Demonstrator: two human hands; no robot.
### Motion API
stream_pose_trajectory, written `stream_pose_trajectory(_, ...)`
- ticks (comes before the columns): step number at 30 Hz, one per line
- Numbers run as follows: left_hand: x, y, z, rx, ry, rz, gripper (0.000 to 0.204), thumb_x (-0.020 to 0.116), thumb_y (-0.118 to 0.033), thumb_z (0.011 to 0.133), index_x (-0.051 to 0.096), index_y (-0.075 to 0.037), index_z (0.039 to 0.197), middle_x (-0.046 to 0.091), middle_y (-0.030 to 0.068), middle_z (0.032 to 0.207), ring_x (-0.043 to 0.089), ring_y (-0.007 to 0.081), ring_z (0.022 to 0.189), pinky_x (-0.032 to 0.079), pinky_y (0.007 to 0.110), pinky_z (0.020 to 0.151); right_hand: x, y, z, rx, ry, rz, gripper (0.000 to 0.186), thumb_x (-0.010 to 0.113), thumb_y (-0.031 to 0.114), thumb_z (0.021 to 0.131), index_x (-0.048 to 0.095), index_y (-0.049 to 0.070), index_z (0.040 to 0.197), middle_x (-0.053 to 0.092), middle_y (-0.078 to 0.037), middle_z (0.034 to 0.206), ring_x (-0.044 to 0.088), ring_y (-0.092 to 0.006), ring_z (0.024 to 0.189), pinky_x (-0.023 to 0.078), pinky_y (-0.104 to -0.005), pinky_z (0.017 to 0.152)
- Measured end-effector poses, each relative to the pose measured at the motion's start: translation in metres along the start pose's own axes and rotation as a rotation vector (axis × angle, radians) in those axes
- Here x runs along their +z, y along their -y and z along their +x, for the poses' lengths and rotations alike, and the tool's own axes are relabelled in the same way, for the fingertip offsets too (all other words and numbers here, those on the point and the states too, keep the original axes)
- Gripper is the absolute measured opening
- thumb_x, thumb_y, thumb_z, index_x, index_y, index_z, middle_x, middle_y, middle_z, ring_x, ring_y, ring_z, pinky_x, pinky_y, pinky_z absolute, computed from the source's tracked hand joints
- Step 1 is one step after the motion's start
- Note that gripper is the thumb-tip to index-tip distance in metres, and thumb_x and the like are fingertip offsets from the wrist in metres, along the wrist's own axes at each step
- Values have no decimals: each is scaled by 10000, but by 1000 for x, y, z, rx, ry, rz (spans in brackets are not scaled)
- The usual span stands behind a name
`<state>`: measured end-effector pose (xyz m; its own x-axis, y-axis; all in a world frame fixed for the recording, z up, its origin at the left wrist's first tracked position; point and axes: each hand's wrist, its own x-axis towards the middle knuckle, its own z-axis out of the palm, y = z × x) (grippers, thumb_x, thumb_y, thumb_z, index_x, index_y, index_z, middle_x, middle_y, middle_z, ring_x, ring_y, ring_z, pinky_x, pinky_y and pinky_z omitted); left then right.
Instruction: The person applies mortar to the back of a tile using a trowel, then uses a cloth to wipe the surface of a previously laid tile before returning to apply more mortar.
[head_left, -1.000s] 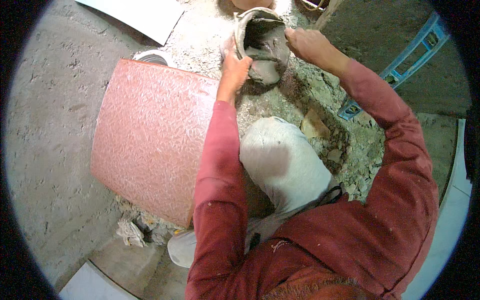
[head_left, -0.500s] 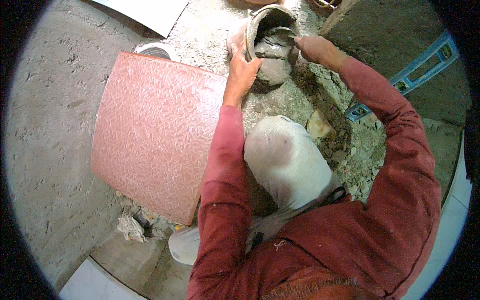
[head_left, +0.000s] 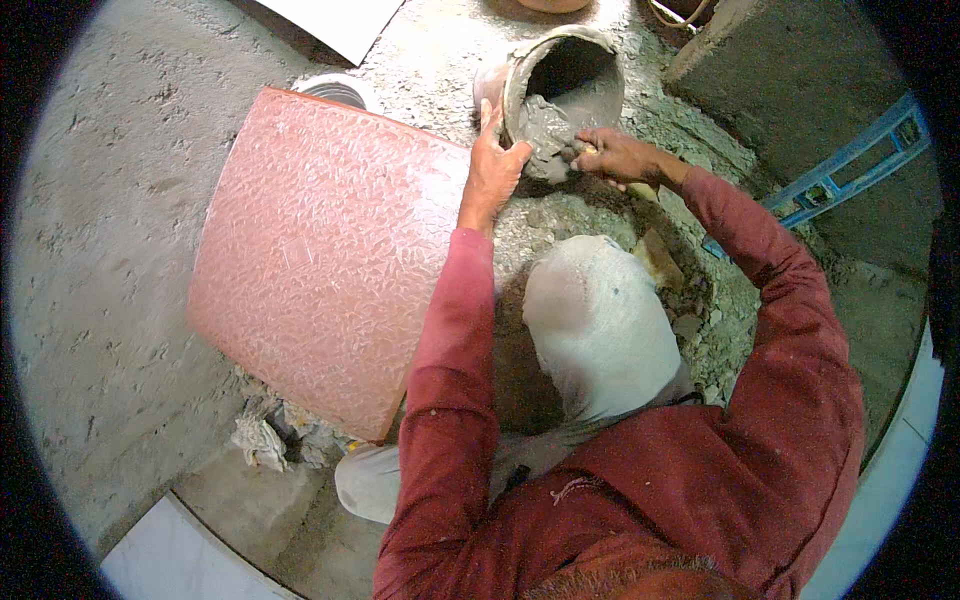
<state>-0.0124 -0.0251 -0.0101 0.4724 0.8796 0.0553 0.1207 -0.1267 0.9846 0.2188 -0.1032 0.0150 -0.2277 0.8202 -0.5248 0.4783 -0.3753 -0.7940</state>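
Note:
A mortar-caked bucket (head_left: pixel 494 78) lies tipped, its mouth facing me, with wet grey mortar (head_left: pixel 548 128) heaped at its lower lip. My left hand (head_left: pixel 492 170) is closed on the bucket's left side. My right hand (head_left: pixel 625 158) is closed on a tool with a pale handle (head_left: pixel 592 150) at the mortar in the mouth; the tool's working end is hidden. Rubble (head_left: pixel 690 320) lies around my bent knee (head_left: pixel 600 310).
A pink textured panel (head_left: pixel 310 250) is at left, partly covering a pale round container (head_left: pixel 350 86). A white board (head_left: pixel 320 25) is beyond it. A blue level (head_left: pixel 845 170) leans at right near concrete blockwork (head_left: pixel 775 70). Crumpled scraps (head_left: pixel 260 440) lie lower left.
The bucket and my left hand have shifted right and slightly down in the view. My right hand has come down from the rim to the bucket's lower lip, and the mortar's shape has changed.

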Motion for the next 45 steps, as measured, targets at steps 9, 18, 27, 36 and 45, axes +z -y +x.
stream_pose_trajectory(9,18,-50,-2,-124,-62,-811,547,583,30,836,444,-21,1363,606,120,1182,655,229,1007,611,383,798,-16,48,-38,-8,-30,579,371,644,253,944,546,95,1265,502,37,654,460,-49,433,386,-207,368)
stream_pose_trajectory(18,-46,-112,-20,104,-386,-1050,461,595,-9,823,488,-96,1262,583,52,1063,614,177,912,595,423,724,-39,192,-95,-120,-159,125,246,601,314,970,547,76,994,482,37,648,471,-47,445,387,-201,378)
stream_pose_trajectory(27,-207,-187,-162,237,-810,-720,337,641,-34,838,577,37,1161,640,156,1154,648,328,1044,518,578,912,16,251,-61,-376,109,305,353,485,393,1031,575,53,1067,556,-9,754,502,-45,503,433,-183,402)
stream_pose_trajectory(36,-279,-205,-320,434,-1174,-632,494,606,-33,860,466,96,1315,528,199,1320,552,338,1200,476,585,993,146,297,104,-479,-37,-238,137,565,92,881,545,-42,892,583,-115,743,630,-184,639,552,-351,503)
stream_pose_trajectory(45,-311,-193,-356,492,-1245,-604,565,617,-102,844,460,-7,1378,525,149,1382,539,345,1239,454,569,1035,219,315,153,-967,-367,-733,128,536,48,829,575,-62,881,631,-256,763,641,-445,743,481,-532,643)
